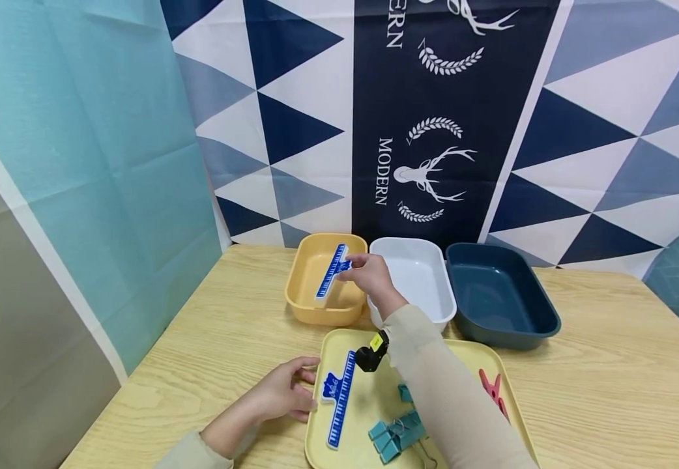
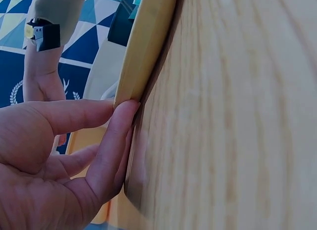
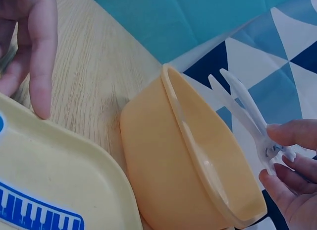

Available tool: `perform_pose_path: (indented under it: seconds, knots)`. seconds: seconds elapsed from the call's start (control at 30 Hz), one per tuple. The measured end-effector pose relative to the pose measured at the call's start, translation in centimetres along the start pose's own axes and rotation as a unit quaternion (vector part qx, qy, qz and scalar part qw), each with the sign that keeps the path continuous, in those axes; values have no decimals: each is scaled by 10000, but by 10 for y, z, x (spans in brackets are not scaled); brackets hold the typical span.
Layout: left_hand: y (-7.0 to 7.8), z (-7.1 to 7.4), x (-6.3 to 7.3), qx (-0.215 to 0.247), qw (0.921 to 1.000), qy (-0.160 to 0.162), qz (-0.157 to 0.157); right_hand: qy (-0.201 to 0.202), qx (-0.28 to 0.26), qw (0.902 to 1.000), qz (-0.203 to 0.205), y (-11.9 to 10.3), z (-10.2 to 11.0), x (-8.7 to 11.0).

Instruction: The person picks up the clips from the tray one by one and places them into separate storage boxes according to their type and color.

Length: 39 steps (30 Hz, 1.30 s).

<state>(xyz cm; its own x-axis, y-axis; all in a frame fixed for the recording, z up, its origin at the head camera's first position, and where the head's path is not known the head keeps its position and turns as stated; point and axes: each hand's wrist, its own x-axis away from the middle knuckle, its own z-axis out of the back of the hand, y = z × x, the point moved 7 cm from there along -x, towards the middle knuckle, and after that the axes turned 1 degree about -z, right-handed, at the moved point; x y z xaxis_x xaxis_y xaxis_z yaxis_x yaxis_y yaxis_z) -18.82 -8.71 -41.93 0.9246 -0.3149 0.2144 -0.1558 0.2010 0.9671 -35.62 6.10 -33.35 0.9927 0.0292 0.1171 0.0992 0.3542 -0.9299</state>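
Note:
My right hand (image 1: pixel 369 277) pinches a blue-and-white bag clip (image 1: pixel 332 272) with a piano-key print, held over the orange bin (image 1: pixel 296 311). Seen edge-on in the right wrist view, the clip (image 3: pixel 242 111) has its two long jaws spread apart, with thumb and fingers on its handles. My left hand (image 1: pixel 283 391) touches the left rim of the yellow tray (image 1: pixel 339 340). Its fingertips lie against the tray's side (image 2: pixel 143 51), close to the table, in the left wrist view. A second piano-key clip (image 1: pixel 341 398) lies on the tray beside that hand.
Teal binder clips (image 1: pixel 397 435) and a red clothespin-like clip (image 1: pixel 492 385) lie on the tray, partly hidden by the right sleeve. A white bin (image 1: pixel 412 260) and a dark blue bin (image 1: pixel 500 296) stand right of the orange one. Patterned cloth (image 1: pixel 298 117) hangs behind.

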Motion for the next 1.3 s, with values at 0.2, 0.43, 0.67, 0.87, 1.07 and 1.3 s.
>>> perform_pose_path:
  seconds: [0.2, 0.43, 0.67, 0.87, 1.07, 1.3]
  knots:
    - [-1, 2, 0, -18, 10000, -18, -47, 97, -171, 9996, -213, 4, -4, -3]
    - [-1, 2, -2, 19, 10000, -32, -1, 181, -183, 9993, -286, 8, -10, -8]
    - [1, 2, -2, 73, 10000, -36, 10, 243, 106, 9995, -174, 8, -15, -12]
    - [-1, 3, -1, 105, 9999, -46, 42, 319, 427, 9985, -122, 8, -23, -14]
    - [-1, 3, -2, 133, 9999, -67, 54, 348, 646, 9969, -268, 12, -28, -15]
    - [-2, 4, -2, 165, 9998, -53, 65, 326, 748, 9965, -185, 13, -32, -18]
